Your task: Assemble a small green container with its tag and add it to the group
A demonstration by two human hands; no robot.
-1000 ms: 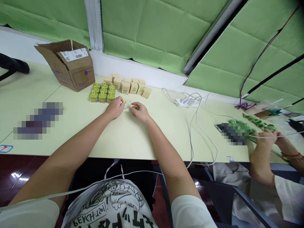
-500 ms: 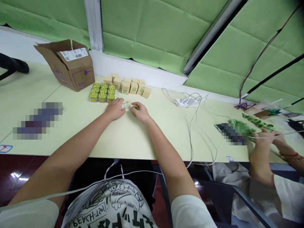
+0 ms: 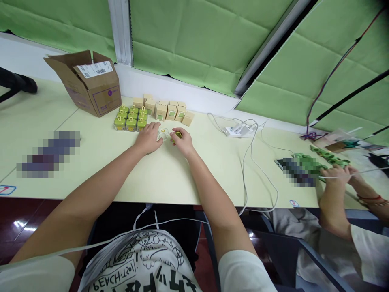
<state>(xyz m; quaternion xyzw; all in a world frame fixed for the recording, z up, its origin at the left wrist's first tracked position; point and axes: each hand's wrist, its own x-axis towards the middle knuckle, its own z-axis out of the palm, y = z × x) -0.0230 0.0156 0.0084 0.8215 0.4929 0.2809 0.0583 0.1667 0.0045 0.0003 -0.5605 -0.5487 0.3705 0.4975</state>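
My left hand (image 3: 148, 138) is closed on the left side of a small clear container (image 3: 163, 134) with a yellow mark, standing on the table. Thumb and fingers lie round its edge. Just right of it, my right hand (image 3: 183, 142) pinches a small green lid (image 3: 178, 134), held apart from the container and partly covered by the fingers. Behind my left hand stand several clear jars with green lids (image 3: 131, 118) in close rows, each with a pale loop on top. Small tan cartons (image 3: 161, 111) are grouped behind them.
An open cardboard box (image 3: 100, 95) stands at the back left. A white power strip (image 3: 240, 130) with trailing cables lies right of the cartons. Farther right, a co-worker's hands (image 3: 337, 174) are at green pieces (image 3: 330, 156). Blurred items lie on both sides of the table (image 3: 170, 178).
My right hand has moved slightly right with the green lid, widening the gap to the clear container. My left hand has shifted slightly, still at the container.
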